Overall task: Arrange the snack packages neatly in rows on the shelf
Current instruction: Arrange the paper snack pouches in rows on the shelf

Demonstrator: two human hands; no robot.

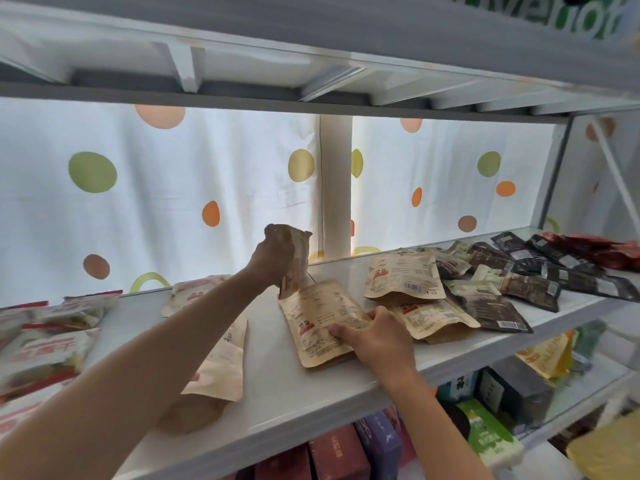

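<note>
My left hand grips a tan snack pouch and holds it upright above the white shelf. Its lower edge hangs just over a second tan pouch that lies flat in the shelf's middle. My right hand rests on that flat pouch's right edge, thumb on top and fingers curled at its side. Two more tan pouches lie overlapped to the right. Under my left forearm lie other tan pouches.
Dark brown and black pouches are scattered at the right, with red packs at the far right. Red-and-white packs crowd the left end. A dotted curtain backs the shelf. Boxes fill the shelf below.
</note>
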